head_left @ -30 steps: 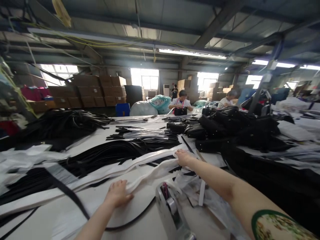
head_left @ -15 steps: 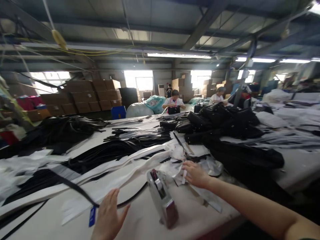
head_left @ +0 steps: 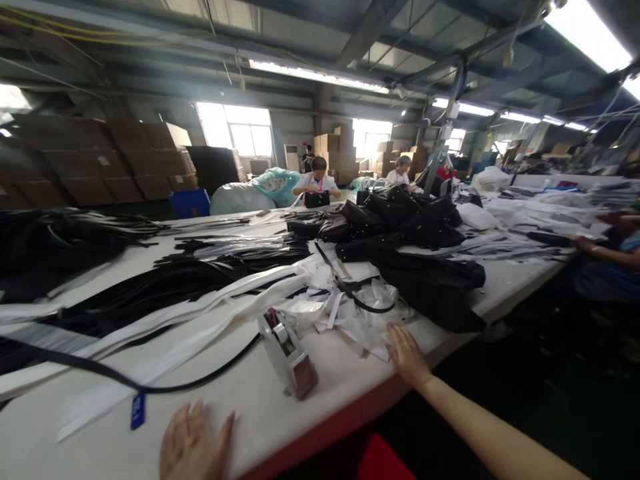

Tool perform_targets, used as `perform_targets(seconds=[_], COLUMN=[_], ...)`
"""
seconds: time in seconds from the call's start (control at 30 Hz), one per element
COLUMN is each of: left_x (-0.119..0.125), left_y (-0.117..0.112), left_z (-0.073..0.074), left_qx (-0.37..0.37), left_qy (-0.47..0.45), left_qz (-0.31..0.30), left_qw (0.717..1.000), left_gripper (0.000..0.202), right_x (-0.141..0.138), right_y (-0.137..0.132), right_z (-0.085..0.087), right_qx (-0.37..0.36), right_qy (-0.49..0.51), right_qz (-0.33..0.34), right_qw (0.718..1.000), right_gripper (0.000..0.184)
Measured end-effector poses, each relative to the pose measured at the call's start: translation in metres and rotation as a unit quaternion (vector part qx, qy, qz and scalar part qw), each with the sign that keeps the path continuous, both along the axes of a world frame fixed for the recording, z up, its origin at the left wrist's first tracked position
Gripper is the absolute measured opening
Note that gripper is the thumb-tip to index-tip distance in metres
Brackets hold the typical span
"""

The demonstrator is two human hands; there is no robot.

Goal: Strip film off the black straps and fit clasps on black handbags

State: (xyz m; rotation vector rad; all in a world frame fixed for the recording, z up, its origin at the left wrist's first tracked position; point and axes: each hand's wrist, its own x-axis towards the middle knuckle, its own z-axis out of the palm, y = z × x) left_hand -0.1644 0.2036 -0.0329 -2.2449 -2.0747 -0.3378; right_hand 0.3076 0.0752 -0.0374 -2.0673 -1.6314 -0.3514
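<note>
My left hand (head_left: 193, 443) is open at the near side of the table, its fingers spread and nothing in them. Just beyond it a long black strap (head_left: 165, 389) curves across the tabletop, and a small blue tag (head_left: 138, 410) lies against that strap. Between my two hands stands a grey tape dispenser (head_left: 287, 357). My right hand (head_left: 407, 353), fingers stretched and empty, is near the table's front edge. Beside its fingertips lie crumpled clear and white plastic scraps (head_left: 367, 313), with a looped black strip (head_left: 370, 307) on top.
A heap of black bags (head_left: 395, 217) and black material (head_left: 430, 280) covers the table on the right. Bundled black strips (head_left: 150, 287) and long white strips (head_left: 200, 310) run leftward. Co-workers sit across the table; another person's hand (head_left: 583, 243) shows at far right.
The view has turned right. My left hand has come away from the black strap towards me. My right hand has left the white scraps and shifted towards the table's front edge.
</note>
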Motion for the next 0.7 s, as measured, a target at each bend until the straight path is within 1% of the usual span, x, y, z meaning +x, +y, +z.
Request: perform_targets(seconds=[0.07,0.2,0.33,0.4,0.57,0.7], left_x=[0.004,0.008,0.01,0.011,0.015,0.017], left_y=[-0.004,-0.011,-0.013,-0.014,-0.017,-0.017], left_z=[0.006,0.017,0.021,0.021,0.023,0.027], left_qx=[-0.009,-0.041,-0.017,-0.004,-0.002,-0.003], left_qy=[-0.001,-0.026,-0.041,-0.045,-0.037,-0.026], left_qz=[0.012,0.01,0.012,0.018,0.033,0.033], left_qw=[1.0,0.999,0.999,0.999,0.999,0.999], left_gripper=[0.085,0.079,0.074,0.07,0.064,0.061], right_x=[0.0,0.001,0.003,0.003,0.002,0.005], right_y=[0.002,0.004,0.001,-0.001,-0.005,-0.005], right_z=[-0.003,-0.006,-0.004,-0.003,-0.002,-0.008], right_qx=[-0.015,-0.039,-0.049,-0.042,-0.012,0.027], right_qy=[0.013,0.028,0.039,0.044,0.046,0.035], right_qz=[-0.018,-0.013,-0.012,-0.011,0.01,0.048], right_qw=[1.0,0.999,0.998,0.998,0.999,0.998], right_gripper=[0.047,0.048,0.048,0.047,0.042,0.033])
